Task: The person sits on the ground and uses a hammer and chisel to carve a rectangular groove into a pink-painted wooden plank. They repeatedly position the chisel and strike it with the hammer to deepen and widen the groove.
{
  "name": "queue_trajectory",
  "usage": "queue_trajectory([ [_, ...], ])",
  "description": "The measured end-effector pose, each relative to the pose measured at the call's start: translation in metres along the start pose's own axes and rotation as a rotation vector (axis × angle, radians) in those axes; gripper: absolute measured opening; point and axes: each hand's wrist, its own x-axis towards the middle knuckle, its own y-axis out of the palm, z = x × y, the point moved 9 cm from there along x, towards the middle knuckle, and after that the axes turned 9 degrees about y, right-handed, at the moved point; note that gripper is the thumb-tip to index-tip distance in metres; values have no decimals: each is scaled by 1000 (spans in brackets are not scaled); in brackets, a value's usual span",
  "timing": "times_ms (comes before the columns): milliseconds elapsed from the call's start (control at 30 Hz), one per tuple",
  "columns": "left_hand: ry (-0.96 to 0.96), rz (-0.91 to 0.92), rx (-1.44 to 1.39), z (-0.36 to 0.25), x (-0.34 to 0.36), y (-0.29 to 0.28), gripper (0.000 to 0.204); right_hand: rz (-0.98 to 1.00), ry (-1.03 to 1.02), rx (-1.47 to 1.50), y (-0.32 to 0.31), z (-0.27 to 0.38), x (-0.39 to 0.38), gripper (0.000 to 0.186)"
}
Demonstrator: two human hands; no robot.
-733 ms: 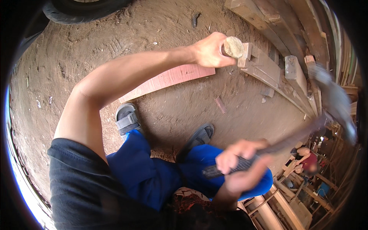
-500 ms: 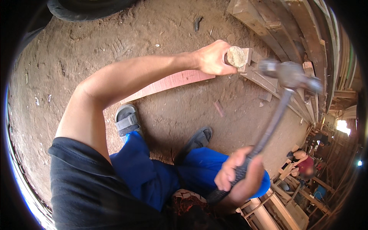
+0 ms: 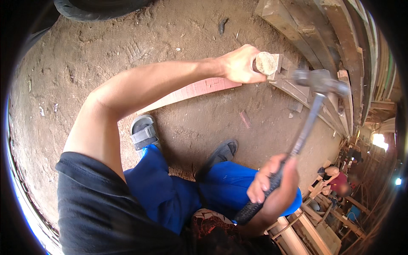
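My left hand is wrapped round a wooden-handled chisel. Its pale, battered round end faces up, while its blade is hidden below my fist. Just beside the fist lies a piece of notched timber. My right hand grips a hammer by its black textured handle. The metal head, blurred by motion, is raised to the right of the chisel and apart from it. A pinkish board lies on the ground, partly under my left forearm.
Thick planks and beams are stacked at the far right. A black tyre stands at the far left. A small wood offcut lies on the dirt floor. Another person sits among timber at the right.
The hammer and my right hand have shifted slightly, with the head swung a little leftward relative to the handle. My left hand keeps its hold on the chisel; the whole view has moved slightly.
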Motion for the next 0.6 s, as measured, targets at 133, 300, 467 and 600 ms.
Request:
queue_trajectory([
  [133,42,10,57,-8,3,-4,27,261,-480,138,9,39,-14,50],
  [300,66,-33,53,-8,2,-6,26,114,-240,-119,16,-11,19,47],
  [467,-43,-115,-33,-1,6,-16,27,48,62,84,-15,0,13,43],
  [600,-41,-97,94,11,6,-25,35,-66,-65,-54,-49,11,9,44],
])
